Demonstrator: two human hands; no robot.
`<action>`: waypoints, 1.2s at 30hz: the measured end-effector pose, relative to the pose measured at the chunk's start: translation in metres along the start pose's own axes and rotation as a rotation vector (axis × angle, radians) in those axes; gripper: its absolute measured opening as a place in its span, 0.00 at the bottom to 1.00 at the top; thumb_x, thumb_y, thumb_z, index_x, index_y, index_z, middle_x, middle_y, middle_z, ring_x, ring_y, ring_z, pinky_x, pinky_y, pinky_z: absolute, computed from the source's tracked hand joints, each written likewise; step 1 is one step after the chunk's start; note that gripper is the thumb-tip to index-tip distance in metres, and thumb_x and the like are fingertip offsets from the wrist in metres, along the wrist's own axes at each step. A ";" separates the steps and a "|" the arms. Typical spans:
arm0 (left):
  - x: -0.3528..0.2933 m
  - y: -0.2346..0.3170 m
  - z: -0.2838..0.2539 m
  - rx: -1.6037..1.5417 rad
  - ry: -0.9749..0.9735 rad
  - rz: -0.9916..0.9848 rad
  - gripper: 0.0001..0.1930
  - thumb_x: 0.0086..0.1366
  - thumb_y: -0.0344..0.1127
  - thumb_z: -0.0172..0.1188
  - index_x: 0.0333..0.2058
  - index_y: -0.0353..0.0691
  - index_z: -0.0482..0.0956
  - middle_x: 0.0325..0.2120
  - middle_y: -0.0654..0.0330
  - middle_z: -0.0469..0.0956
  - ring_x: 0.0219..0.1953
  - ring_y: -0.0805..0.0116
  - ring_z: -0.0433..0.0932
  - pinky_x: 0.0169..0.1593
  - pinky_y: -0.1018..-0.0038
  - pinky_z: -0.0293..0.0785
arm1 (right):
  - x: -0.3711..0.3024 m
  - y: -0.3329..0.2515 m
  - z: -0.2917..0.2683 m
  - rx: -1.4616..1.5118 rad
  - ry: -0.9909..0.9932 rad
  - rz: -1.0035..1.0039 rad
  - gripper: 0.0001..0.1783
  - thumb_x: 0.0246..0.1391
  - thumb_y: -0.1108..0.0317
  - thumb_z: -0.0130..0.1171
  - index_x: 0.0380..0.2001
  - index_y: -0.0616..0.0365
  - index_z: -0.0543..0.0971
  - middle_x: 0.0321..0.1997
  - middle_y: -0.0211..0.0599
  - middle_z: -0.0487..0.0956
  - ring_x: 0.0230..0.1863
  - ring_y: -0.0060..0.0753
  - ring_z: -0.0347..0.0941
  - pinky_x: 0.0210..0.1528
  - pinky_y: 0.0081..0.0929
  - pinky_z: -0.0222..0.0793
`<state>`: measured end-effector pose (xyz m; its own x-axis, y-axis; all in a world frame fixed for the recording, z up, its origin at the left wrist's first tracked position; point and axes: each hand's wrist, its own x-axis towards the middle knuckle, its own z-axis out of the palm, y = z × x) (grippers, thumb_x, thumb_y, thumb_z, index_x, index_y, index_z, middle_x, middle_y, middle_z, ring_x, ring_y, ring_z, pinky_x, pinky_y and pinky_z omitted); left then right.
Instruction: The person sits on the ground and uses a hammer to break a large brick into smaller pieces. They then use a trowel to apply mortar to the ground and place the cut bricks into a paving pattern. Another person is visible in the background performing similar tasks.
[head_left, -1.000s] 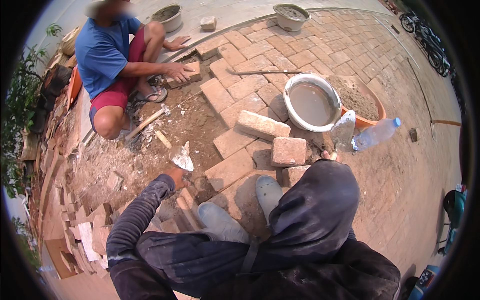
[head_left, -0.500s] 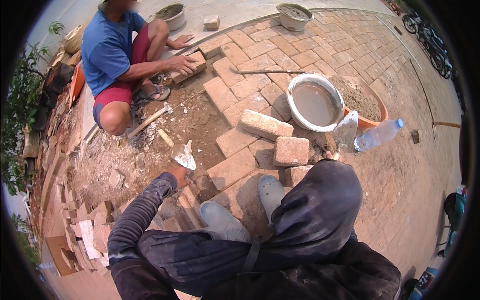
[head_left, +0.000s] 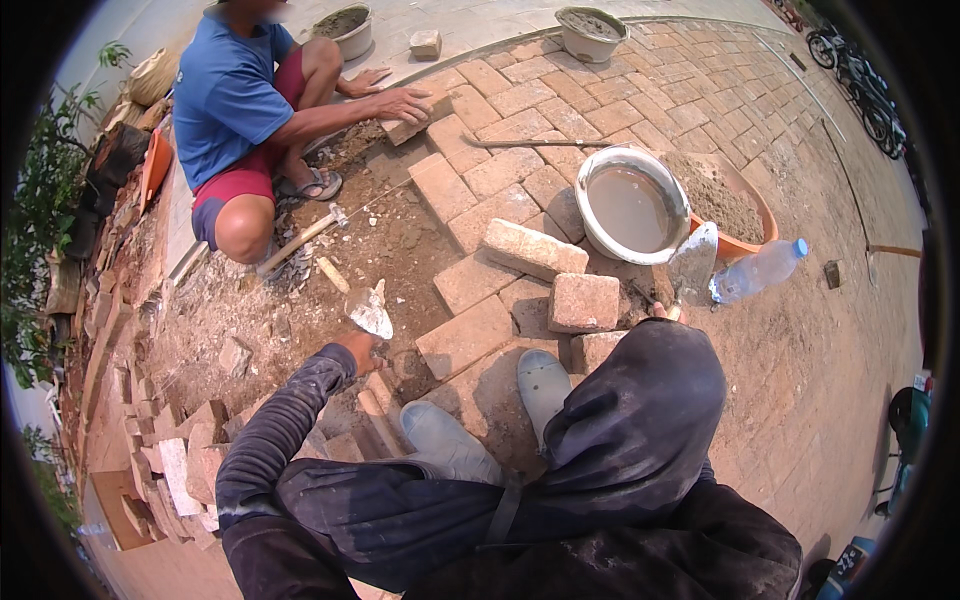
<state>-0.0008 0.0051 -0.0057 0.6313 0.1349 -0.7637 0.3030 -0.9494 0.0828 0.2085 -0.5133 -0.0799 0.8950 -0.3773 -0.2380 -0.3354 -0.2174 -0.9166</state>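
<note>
Brick paving [head_left: 640,90] gives way to bare dirt around a white basin [head_left: 632,205] of grey water. Left of the basin, the left hand [head_left: 357,347] grips a small mortar-caked trowel [head_left: 370,312], pale and pointed. Just right of the basin, a second trowel [head_left: 692,265] stands with its grey blade up; the right hand [head_left: 660,312] is mostly hidden behind the knee, its fingers' state unclear.

Reddish-brown paving bricks [head_left: 465,337], white basin [head_left: 630,205], orange tub [head_left: 745,215], co-worker's blue shirt [head_left: 225,95].

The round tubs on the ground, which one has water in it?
The white basin nearest the person's right trowel holds murky water. The orange tub behind it holds sand, and the two grey pots farther off hold dry fill.
</note>
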 end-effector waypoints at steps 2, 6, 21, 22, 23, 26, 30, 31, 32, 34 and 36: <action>0.001 0.000 0.000 0.001 0.003 0.002 0.33 0.61 0.53 0.67 0.60 0.41 0.74 0.54 0.45 0.77 0.58 0.47 0.75 0.62 0.57 0.70 | 0.001 0.004 0.000 -0.008 0.009 -0.020 0.18 0.59 0.55 0.66 0.41 0.56 0.74 0.23 0.29 0.73 0.22 0.23 0.68 0.25 0.29 0.64; 0.002 0.001 0.000 -0.001 0.013 0.003 0.33 0.61 0.53 0.67 0.60 0.40 0.74 0.54 0.45 0.77 0.58 0.47 0.75 0.61 0.57 0.70 | 0.005 0.010 0.001 -0.023 0.031 -0.050 0.19 0.59 0.55 0.66 0.41 0.56 0.74 0.24 0.29 0.73 0.22 0.23 0.68 0.25 0.29 0.63; -0.007 0.011 -0.008 -0.015 0.031 0.014 0.33 0.60 0.52 0.68 0.58 0.39 0.75 0.54 0.45 0.77 0.58 0.48 0.75 0.61 0.58 0.71 | 0.014 0.020 -0.002 -0.022 0.036 -0.046 0.20 0.59 0.53 0.65 0.42 0.57 0.74 0.25 0.31 0.73 0.24 0.26 0.68 0.28 0.32 0.64; -0.008 0.008 -0.007 -0.013 0.032 0.010 0.33 0.60 0.52 0.68 0.58 0.39 0.75 0.54 0.45 0.77 0.58 0.48 0.75 0.61 0.57 0.71 | 0.011 0.016 0.001 -0.023 0.029 -0.038 0.20 0.59 0.53 0.65 0.42 0.57 0.74 0.25 0.31 0.73 0.24 0.26 0.68 0.29 0.32 0.64; -0.008 0.005 -0.005 -0.012 0.033 0.006 0.32 0.60 0.52 0.68 0.58 0.39 0.75 0.54 0.45 0.77 0.58 0.48 0.75 0.61 0.57 0.70 | 0.008 0.013 0.003 -0.020 0.021 -0.041 0.20 0.59 0.53 0.66 0.42 0.57 0.74 0.26 0.31 0.74 0.25 0.26 0.68 0.29 0.32 0.65; -0.007 0.004 -0.003 -0.014 0.051 0.012 0.32 0.60 0.52 0.68 0.58 0.39 0.76 0.54 0.45 0.78 0.57 0.47 0.76 0.61 0.57 0.71 | 0.004 0.006 0.003 -0.016 0.013 -0.032 0.20 0.58 0.54 0.66 0.42 0.57 0.74 0.27 0.32 0.74 0.26 0.27 0.69 0.31 0.32 0.66; -0.005 0.005 -0.002 -0.021 0.069 0.031 0.32 0.59 0.51 0.69 0.57 0.38 0.77 0.52 0.44 0.79 0.56 0.46 0.76 0.60 0.57 0.71 | 0.009 0.007 0.000 -0.022 0.025 0.006 0.20 0.58 0.54 0.67 0.42 0.57 0.74 0.27 0.32 0.75 0.27 0.28 0.69 0.31 0.32 0.67; -0.005 0.003 0.000 -0.021 0.078 0.036 0.31 0.59 0.51 0.69 0.56 0.38 0.77 0.51 0.44 0.79 0.56 0.46 0.76 0.59 0.57 0.71 | 0.010 0.007 0.001 -0.022 0.025 0.005 0.20 0.58 0.54 0.67 0.42 0.57 0.74 0.27 0.32 0.75 0.27 0.27 0.69 0.31 0.32 0.67; -0.003 0.001 0.002 -0.022 0.087 0.040 0.31 0.59 0.51 0.69 0.56 0.39 0.77 0.51 0.44 0.79 0.56 0.46 0.77 0.59 0.56 0.72 | 0.010 0.008 0.001 -0.022 0.025 0.002 0.20 0.58 0.55 0.67 0.42 0.58 0.74 0.27 0.32 0.75 0.27 0.27 0.69 0.31 0.32 0.67; 0.001 -0.004 0.007 -0.020 0.101 0.050 0.31 0.59 0.52 0.69 0.55 0.39 0.78 0.50 0.43 0.79 0.55 0.46 0.77 0.59 0.56 0.72 | 0.012 0.008 0.003 -0.021 0.024 -0.005 0.20 0.58 0.55 0.67 0.42 0.58 0.74 0.27 0.32 0.75 0.27 0.27 0.69 0.31 0.31 0.67; 0.005 -0.009 0.012 -0.014 0.112 0.060 0.30 0.59 0.52 0.68 0.54 0.39 0.78 0.49 0.43 0.80 0.55 0.46 0.77 0.58 0.56 0.72 | 0.012 0.008 0.005 -0.020 0.020 -0.008 0.20 0.58 0.55 0.67 0.42 0.58 0.74 0.27 0.32 0.75 0.27 0.27 0.70 0.31 0.31 0.67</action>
<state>-0.0095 0.0111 -0.0178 0.7238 0.1097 -0.6812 0.2722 -0.9526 0.1359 0.2181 -0.5150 -0.0919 0.8919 -0.3929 -0.2238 -0.3340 -0.2390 -0.9118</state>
